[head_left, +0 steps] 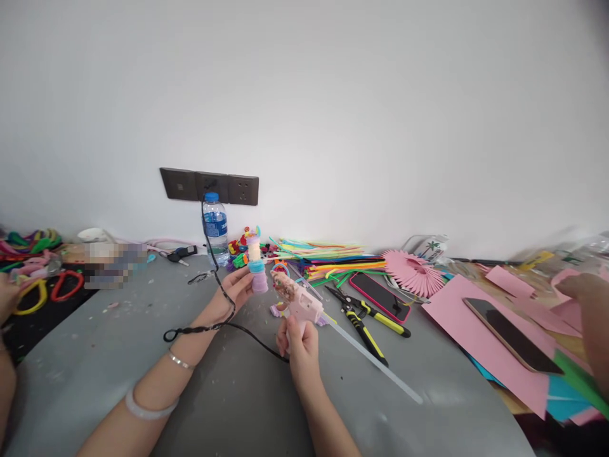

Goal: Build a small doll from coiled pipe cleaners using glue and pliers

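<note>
My left hand is closed on a small stacked craft figure, with purple, blue and cream bands, held upright above the table. My right hand grips a pink hot glue gun by its handle. Its nozzle end, crusted with brownish residue, points up and left toward the figure, with a small gap between them. A long translucent glue stick juts from the back of the gun. The gun's black cord loops across my left wrist and up to the wall socket.
Behind my hands are a water bottle, pipe cleaners and a pink pleated paper fan. Pliers and a phone lie right. Other people's hands show at both edges, near pink paper and scissors.
</note>
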`<state>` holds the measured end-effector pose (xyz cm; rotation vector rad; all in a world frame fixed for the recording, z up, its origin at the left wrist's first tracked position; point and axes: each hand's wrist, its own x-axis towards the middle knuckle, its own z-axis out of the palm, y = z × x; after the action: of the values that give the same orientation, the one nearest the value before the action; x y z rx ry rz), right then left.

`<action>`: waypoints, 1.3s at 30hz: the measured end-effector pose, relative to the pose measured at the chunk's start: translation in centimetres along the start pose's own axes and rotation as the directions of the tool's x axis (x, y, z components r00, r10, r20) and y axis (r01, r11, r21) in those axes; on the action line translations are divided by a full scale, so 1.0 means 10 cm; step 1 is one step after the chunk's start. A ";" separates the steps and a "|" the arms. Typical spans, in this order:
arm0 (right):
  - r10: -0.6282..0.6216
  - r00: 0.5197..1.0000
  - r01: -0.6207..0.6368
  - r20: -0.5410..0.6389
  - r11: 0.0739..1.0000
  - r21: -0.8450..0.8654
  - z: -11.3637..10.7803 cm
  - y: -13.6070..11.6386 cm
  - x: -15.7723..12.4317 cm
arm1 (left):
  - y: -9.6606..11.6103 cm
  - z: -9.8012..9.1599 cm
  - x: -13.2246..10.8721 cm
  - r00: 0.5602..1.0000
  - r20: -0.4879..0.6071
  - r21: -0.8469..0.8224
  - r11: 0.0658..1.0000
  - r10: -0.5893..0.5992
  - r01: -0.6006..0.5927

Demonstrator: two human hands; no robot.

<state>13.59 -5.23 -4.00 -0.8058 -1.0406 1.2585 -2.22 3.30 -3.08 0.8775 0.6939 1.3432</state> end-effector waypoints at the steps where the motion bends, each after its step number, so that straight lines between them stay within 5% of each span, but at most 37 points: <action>1: 0.014 1.000 -0.014 -0.015 1.000 -0.003 -0.01 -0.01 0.01 | 0.01 0.00 -0.01 1.000 0.023 0.015 1.000 -0.009 0.009; 14: 0.033 0.999 -0.032 0.009 0.995 -0.098 -0.02 -0.09 0.02 | -0.06 -0.02 -0.03 0.990 0.126 0.077 0.995 -0.068 0.059; 39: 0.066 0.998 -0.067 -0.018 0.996 -0.057 -0.05 -0.04 0.01 | -0.01 0.00 -0.06 0.988 0.153 0.101 0.995 -0.033 0.017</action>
<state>14.16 -5.17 -3.80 -0.8996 -1.0478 1.2814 -2.24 2.75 -3.22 1.0381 0.6525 1.2120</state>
